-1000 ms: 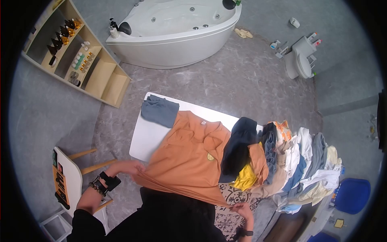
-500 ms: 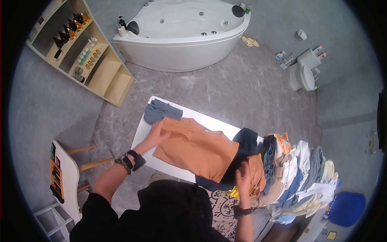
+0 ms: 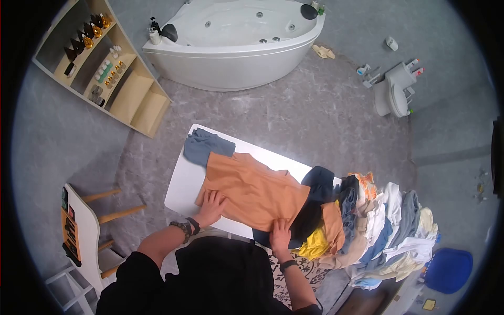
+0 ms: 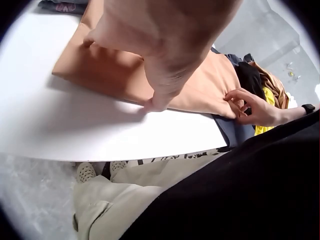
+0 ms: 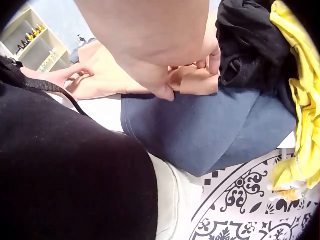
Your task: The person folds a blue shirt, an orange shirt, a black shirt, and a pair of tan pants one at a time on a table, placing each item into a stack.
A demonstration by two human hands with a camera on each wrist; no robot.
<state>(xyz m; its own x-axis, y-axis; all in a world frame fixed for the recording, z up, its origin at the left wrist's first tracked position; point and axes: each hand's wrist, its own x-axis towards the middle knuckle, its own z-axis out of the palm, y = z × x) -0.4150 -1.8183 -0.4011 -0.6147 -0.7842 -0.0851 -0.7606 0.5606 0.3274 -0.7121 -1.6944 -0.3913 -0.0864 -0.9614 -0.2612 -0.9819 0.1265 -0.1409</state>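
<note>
An orange shirt (image 3: pixel 252 186), doubled over, lies on the white table (image 3: pixel 181 197). The left hand (image 3: pixel 211 207) rests on its near left part, fingers spread on the cloth; in the left wrist view that hand (image 4: pixel 160 45) has its thumb at the shirt's near edge. At the near right corner the right hand (image 3: pixel 280 236) has its fingers bent on the fabric. The right wrist view shows this hand (image 5: pixel 155 55) with thumb below and fingers above the orange cloth (image 5: pixel 197 82), pinching it. A dark blue garment (image 5: pixel 200 125) lies beneath that corner.
A folded grey-blue garment (image 3: pixel 207 147) is at the table's far left. Right of the shirt are a yellow garment (image 3: pixel 315 244) and a long heap of clothes (image 3: pixel 386 220). A small side table (image 3: pixel 86 231) stands left; a bathtub (image 3: pixel 236 63) and shelf (image 3: pixel 139 102) are beyond.
The shirt, earlier spread out with its collar showing, has been doubled over. Since then the left hand has come down toward the near edge, and the right hand has moved left onto the near right corner.
</note>
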